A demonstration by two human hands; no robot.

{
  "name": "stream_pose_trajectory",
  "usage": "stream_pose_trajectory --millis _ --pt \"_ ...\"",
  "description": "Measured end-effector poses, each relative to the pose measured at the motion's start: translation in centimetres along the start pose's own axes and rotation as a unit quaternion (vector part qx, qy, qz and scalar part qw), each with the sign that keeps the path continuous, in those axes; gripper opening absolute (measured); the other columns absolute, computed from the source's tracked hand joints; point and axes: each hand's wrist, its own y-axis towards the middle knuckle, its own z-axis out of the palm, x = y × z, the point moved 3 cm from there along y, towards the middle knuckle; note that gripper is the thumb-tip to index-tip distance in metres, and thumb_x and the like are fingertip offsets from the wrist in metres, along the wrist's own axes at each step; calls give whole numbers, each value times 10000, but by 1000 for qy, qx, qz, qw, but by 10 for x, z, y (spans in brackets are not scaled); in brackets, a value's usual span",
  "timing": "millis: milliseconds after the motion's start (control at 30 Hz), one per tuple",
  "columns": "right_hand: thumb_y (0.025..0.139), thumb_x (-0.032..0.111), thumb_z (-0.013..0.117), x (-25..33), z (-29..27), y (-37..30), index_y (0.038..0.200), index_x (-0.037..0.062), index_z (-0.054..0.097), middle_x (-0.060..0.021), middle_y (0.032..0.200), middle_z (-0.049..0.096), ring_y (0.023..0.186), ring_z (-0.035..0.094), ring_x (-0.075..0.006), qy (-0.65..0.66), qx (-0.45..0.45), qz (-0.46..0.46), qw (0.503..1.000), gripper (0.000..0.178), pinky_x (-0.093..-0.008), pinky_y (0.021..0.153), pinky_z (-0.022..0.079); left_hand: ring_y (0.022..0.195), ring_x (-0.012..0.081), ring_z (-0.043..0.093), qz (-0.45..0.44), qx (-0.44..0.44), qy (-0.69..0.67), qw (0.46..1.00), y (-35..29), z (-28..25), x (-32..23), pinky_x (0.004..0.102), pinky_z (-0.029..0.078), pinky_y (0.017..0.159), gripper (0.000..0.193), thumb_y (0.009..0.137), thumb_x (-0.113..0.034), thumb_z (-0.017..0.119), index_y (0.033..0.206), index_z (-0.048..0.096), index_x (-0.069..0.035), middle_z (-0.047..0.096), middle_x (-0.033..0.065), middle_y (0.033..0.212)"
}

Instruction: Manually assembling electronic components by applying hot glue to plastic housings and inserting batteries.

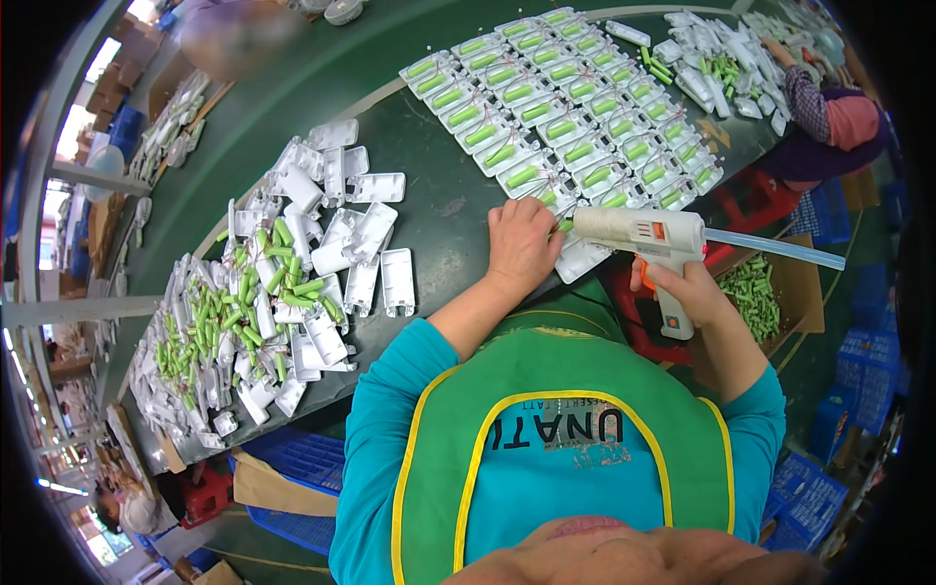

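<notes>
My right hand [682,289] is wrapped round the handle of a white hot glue gun [639,230], a finger at its orange trigger. A translucent glue stick [775,248] sticks out of the gun's back end. The nozzle points left, close to my left hand [525,240]. That hand's fingers are curled and closed at a green battery cell [565,225], partly hidden by fingers and gun. Below the gun a white plastic casing [583,257] lies at the table's near edge. Just beyond stand rows of white casings [575,117], each with a green cell and thin wires.
On the left of the green table [444,210] lies a heap of white casings [336,234] and wired green cells [210,327]. A box of green cells [751,297] stands at my right, near blue crates [863,375]. A co-worker [829,122] sits by another pile [726,68], far right.
</notes>
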Motion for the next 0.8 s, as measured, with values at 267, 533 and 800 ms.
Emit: stream_pose_trajectory --millis 267,533,800 --pt "868 202 637 -7 2 -8 1068 8 571 -66 876 620 798 596 -152 4 -11 -10 1000 286 -281 730 461 889 249 510 -2 -11 -5 1000 -2 -2 2 397 354 775 173 670 -159 753 752 604 -132 548 25 878" --pt "871 163 632 -15 5 -12 1067 -22 578 -81 874 621 751 594 -171 -5 -31 -11 999 276 -309 702 471 990 264 519 23 3 2 1000 -9 -39 -1 432 374 844 438 668 -250 777 1051 591 -150 553 62 1026" --pt "856 343 606 -5 -6 -14 1140 -10 531 -129 968 644 907 634 -199 24 -28 -39 999 459 -248 610 474 902 273 552 -12 -126 224 966 -73 -190 62 416 390 782 219 689 -110 717 885 622 -123 588 58 964"
